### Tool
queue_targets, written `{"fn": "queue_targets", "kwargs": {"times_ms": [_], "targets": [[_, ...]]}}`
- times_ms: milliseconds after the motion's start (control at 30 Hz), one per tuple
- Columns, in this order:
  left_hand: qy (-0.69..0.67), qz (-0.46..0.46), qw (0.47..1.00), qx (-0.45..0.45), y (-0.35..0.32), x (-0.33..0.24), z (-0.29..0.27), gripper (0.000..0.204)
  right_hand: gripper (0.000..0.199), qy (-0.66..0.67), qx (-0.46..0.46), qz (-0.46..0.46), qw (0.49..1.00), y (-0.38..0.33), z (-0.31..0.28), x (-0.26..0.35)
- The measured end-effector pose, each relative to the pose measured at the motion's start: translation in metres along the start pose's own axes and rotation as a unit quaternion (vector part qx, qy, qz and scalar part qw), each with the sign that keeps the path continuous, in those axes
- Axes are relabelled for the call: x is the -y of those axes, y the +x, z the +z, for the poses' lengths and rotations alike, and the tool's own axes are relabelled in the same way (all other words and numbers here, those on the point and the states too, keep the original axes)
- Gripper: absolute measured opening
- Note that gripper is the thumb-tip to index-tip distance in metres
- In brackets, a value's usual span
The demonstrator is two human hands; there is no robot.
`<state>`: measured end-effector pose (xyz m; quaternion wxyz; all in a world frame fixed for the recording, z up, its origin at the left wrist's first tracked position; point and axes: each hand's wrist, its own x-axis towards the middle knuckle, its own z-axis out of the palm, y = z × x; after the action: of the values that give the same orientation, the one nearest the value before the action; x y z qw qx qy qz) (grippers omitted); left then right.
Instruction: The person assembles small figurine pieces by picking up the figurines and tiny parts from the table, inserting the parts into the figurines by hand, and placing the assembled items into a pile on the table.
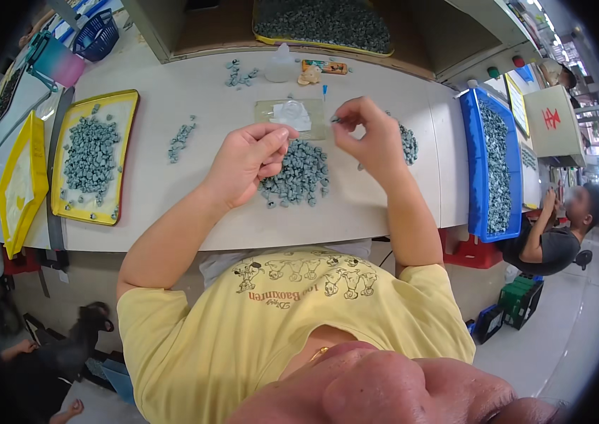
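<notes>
My left hand (248,161) is closed, with thumb and forefinger pinched together above the near-left part of a small mat; I cannot make out what is between the fingertips. Across from it, my right hand (376,139) pinches a small grey-green piece (335,120) between thumb and forefinger. Between and below the hands lies a heap of small grey-green pieces (301,177). The greenish mat (264,112) carries a white sheet (302,121) with a clear round item on it. A smaller heap of like pieces (409,145) lies partly hidden beyond my right hand.
Left stands a yellow tray (130,131) of pieces beside a yellow frame-like tray (38,159). A long blue bin (474,177) of pieces stands right. Loose clusters (181,139), a clear bag (280,65) and an orange tube (328,67) lie farther back. Another person (554,240) sits right.
</notes>
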<state>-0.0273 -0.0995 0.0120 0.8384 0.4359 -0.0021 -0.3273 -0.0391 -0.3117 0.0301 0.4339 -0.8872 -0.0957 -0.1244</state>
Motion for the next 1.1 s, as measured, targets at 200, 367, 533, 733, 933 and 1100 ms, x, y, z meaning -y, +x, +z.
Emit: {"fn": "queue_targets", "kwargs": {"times_ms": [200,367,533,733,933,1100], "targets": [[0.043,-0.015,0.999,0.009,-0.005,0.005,0.002,0.022,0.023,0.019,-0.014,-0.174,0.984,-0.007,0.028,0.014],[0.053,-0.009,0.998,-0.019,-0.003,0.008,-0.002,0.021,0.02,-0.011,-0.007,-0.239,0.971,-0.006,0.034,0.011],[0.177,0.036,0.982,-0.058,-0.002,0.007,-0.006,0.02,0.023,-0.042,-0.015,-0.277,0.96,-0.005,0.039,0.012],[0.236,0.037,0.969,-0.057,-0.002,0.007,-0.012,0.02,0.024,-0.054,0.026,-0.304,0.951,0.001,0.039,0.011],[0.103,-0.002,0.994,-0.045,-0.003,0.003,-0.014,0.022,0.029,-0.12,0.009,-0.325,0.938,0.017,0.034,-0.001],[-0.052,-0.048,0.997,0.012,-0.005,-0.009,-0.023,0.023,0.028,-0.231,0.009,-0.33,0.915,0.025,0.04,-0.011]]}}
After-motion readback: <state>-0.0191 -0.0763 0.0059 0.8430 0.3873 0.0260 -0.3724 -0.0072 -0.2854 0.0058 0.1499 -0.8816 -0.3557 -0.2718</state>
